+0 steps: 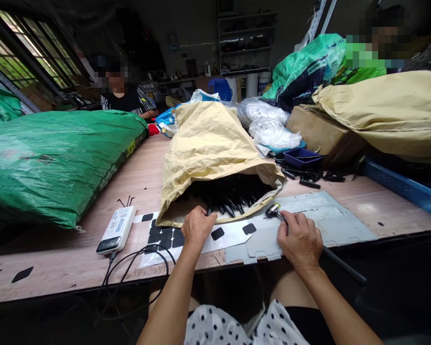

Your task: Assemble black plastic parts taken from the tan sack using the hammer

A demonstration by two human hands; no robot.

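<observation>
A large yellow paper-like sack (208, 143) lies on the table, its mouth facing me. Inside it are many slender black pieces (228, 207) with pointed ends. At the front lip of the sack is my left hand (198, 225), its fingers closed together beside the nearest black pieces; what they pinch is hidden. My right hand (301, 239) grips a small hammer (345, 266) with a metal shaft and a long black handle. The hammer's head, dark at one end and yellowish at the other, points left, above a grey board (309, 215).
A white power bank (117, 230) with a black cable stands left, near a sheet of black squares (161, 235). A stuffed green sack (57, 163) fills the left side. Loose black pieces, a purple tray (301, 157) and a blue crate (405, 187) are right. Two people sit beyond.
</observation>
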